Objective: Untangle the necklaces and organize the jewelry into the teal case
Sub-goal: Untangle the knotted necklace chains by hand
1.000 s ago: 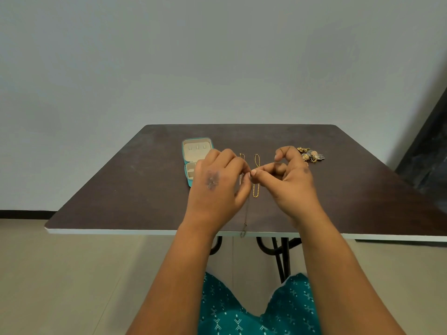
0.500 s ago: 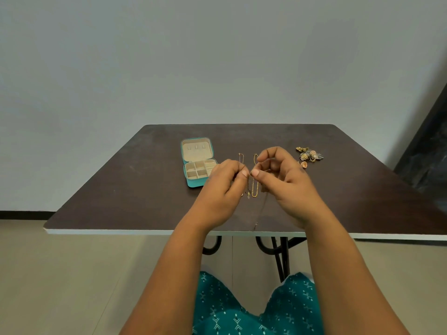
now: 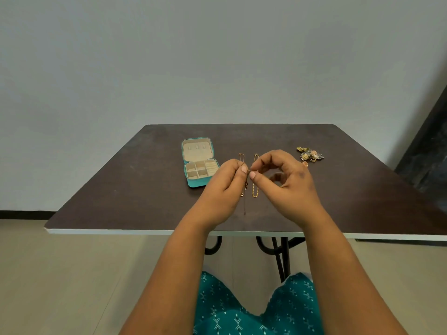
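The teal case [image 3: 191,184] lies open on the dark table, its cream lid flat behind the compartment tray. My left hand [image 3: 223,187] and my right hand [image 3: 285,182] meet above the table's middle, both pinching a thin dark chain necklace [image 3: 244,204] whose tail hangs down between them. A gold chain [image 3: 255,189] lies on the table just under the hands, with another thin chain [image 3: 241,157] beside it. A pile of gold and silver jewelry [image 3: 310,154] sits to the right of my right hand.
The dark table [image 3: 121,189] has a white front edge and black metal legs [image 3: 280,255] under it. A grey wall stands behind the table. A dark surface [image 3: 428,155] rises at the far right. Teal patterned clothing [image 3: 254,308] covers my lap below.
Both hands have dropped slightly and drawn a little apart. My left hand has moved right, off the teal case, which now shows fully. The chain's hanging tail has shortened.
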